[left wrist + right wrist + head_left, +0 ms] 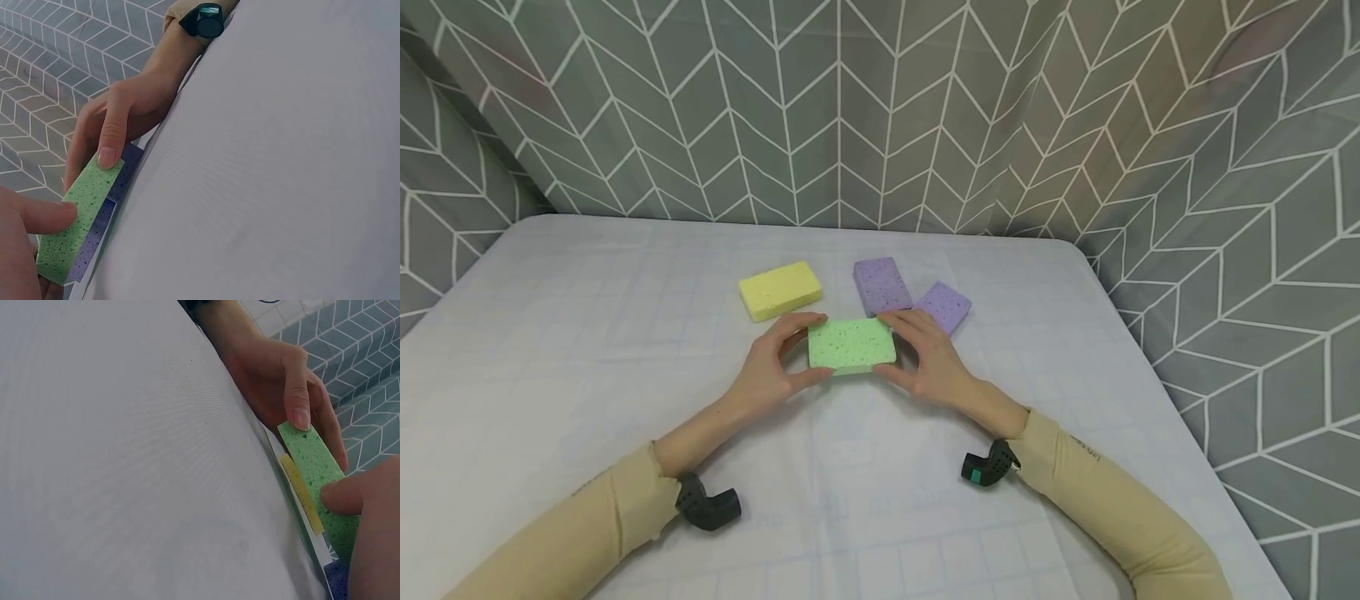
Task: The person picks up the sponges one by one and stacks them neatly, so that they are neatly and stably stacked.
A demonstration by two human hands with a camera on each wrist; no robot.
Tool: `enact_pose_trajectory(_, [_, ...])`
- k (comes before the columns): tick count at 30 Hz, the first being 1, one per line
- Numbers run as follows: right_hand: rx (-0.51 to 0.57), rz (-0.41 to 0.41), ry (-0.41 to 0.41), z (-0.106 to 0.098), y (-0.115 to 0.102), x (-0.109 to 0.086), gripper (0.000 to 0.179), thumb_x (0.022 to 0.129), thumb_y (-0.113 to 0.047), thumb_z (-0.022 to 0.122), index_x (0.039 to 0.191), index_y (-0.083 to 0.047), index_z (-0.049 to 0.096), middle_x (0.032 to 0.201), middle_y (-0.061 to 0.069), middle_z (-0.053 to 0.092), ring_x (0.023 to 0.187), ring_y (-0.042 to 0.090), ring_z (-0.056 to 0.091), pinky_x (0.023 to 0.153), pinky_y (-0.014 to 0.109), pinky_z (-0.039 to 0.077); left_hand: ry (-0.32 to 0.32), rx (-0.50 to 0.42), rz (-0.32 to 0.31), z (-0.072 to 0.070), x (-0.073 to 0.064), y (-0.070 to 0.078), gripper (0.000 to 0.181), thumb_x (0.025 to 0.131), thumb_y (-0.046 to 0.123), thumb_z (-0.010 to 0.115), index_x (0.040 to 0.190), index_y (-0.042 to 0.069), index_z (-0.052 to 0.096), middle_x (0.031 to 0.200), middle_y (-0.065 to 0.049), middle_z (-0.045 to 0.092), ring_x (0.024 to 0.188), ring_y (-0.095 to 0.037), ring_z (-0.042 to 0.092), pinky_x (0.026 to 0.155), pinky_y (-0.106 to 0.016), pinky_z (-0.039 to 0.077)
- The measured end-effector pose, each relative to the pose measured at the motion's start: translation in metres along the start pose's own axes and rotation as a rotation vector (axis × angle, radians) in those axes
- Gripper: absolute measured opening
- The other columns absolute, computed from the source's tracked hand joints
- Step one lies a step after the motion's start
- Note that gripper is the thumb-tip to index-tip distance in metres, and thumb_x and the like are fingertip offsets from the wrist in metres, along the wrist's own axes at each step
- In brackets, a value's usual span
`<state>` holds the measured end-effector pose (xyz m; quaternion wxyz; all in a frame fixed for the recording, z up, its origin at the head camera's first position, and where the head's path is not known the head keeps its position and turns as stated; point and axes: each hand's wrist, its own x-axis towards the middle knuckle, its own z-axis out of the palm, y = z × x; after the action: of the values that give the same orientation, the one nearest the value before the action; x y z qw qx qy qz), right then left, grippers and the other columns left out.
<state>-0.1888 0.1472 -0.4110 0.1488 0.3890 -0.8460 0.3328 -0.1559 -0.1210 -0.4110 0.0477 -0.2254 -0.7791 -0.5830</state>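
Between both hands is a green sponge [852, 345], lifted off the table by the look of the wrist views. My left hand [767, 360] pinches its left end, thumb on the near edge and fingers at the far edge. At the opposite end my right hand [931, 360] grips it the same way. Both thumbs press the sponge's near face, also seen in the left wrist view on the green sponge [84, 215]. Behind it lie a yellow sponge [780, 290] at the left and a purple sponge [881, 285]. A second purple piece [945, 307] sits partly behind my right hand.
A white cloth [587, 333] covers the table, its rounded far edge meeting a grey curtain [865, 117] with white zigzag lines. The curtain continues along the right side. A black wrist camera [707, 504] sticks out from the left sleeve and another black camera [988, 464] from the right.
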Motion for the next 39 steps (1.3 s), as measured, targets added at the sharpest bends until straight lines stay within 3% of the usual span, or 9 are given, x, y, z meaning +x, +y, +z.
enact_pose_trajectory(22, [-0.085,-0.018,-0.045,-0.0001,-0.001,0.0019,0.068,0.078,-0.034,0.08,0.132,0.002,0.06,0.129,0.014,0.063,0.121,0.028,0.055,0.107,0.045,0.044,-0.037,0.074,-0.1,-0.0001,0.0022,-0.0008,0.069,0.075,-0.004,0.082,0.137,0.0,0.053,0.139,-0.014,0.054,0.138,-0.029,0.046,0.121,-0.039,0.036])
enact_pose_trajectory(39, [-0.121,-0.039,-0.053,-0.0007,-0.002,0.0019,0.065,0.079,-0.034,0.079,0.13,0.001,0.062,0.127,0.014,0.064,0.119,0.028,0.057,0.106,0.046,0.045,-0.059,0.111,-0.125,0.0003,0.0026,-0.0008,0.068,0.077,0.0,0.081,0.138,0.001,0.052,0.14,-0.016,0.052,0.139,-0.033,0.045,0.121,-0.044,0.035])
